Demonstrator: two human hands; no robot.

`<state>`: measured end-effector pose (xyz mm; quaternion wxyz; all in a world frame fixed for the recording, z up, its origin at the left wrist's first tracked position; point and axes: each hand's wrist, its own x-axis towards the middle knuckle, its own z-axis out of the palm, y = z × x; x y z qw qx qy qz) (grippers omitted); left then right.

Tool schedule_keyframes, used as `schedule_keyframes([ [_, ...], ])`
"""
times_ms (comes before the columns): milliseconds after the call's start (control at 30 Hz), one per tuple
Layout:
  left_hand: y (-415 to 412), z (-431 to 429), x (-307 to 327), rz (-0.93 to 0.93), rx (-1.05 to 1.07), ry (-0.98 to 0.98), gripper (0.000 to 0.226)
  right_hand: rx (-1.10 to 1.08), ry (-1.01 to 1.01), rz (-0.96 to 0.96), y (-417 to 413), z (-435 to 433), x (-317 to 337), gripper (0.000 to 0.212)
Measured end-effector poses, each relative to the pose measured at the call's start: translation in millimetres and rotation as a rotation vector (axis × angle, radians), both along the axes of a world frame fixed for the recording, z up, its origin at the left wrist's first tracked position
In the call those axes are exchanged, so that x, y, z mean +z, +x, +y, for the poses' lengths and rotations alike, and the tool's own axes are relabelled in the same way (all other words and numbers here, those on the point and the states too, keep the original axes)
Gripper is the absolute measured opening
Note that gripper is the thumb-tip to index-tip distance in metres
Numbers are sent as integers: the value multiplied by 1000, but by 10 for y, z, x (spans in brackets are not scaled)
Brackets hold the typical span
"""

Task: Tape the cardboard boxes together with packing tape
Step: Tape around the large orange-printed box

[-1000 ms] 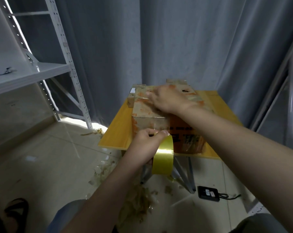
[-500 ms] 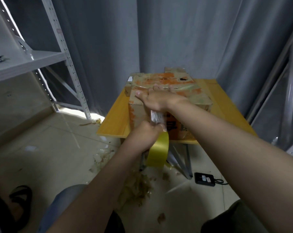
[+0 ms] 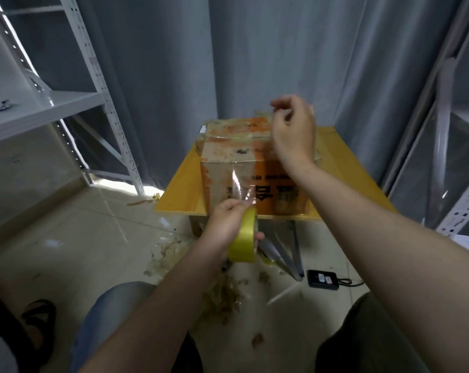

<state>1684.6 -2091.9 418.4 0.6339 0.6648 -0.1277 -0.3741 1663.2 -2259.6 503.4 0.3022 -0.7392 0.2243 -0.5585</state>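
Note:
A worn cardboard box with orange print stands on a small yellow table; a second box behind it is mostly hidden. My left hand grips a yellow tape roll just below the table's front edge. A clear tape strip runs from the roll up the box's front face. My right hand hovers above the box's top right, fingers loosely curled, holding nothing that I can see.
Grey curtains hang behind the table. White metal shelving stands at the left and another rack at the right. Crumpled tape scraps litter the tiled floor, with a black device and cable under the table.
My right hand has lifted off the box top and moved to the far right. My left hand pulled the roll lower, stretching the tape down the front face.

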Motion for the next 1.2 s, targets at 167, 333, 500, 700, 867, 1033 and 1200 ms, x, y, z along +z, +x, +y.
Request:
schedule_keyframes([
  [167, -37, -41, -3, 23, 34, -31, 20, -315, 433, 147, -720, -712, -354, 15],
  [333, -120, -68, 56, 44, 19, -23, 22, -282, 451, 984, -1228, -885, -849, 29],
  [500, -102, -94, 58, 17, 29, 3, 26, -331, 302, 1209, -1246, -817, -851, 36],
  [700, -81, -93, 33, 23, 39, -6, 24, -393, 317, 1216, -1278, -833, -873, 42],
  [867, -84, -105, 39, 58, 29, -8, 28, -262, 622, 743, -1233, -897, -722, 39],
  [1033, -85, -90, 45, 68, 13, -18, 30, 166, 666, 22, -1000, -756, -363, 20],
  [1200, -64, -39, 25, 68, 25, -43, 19, 688, 524, 395, -947, -522, -101, 26],
])
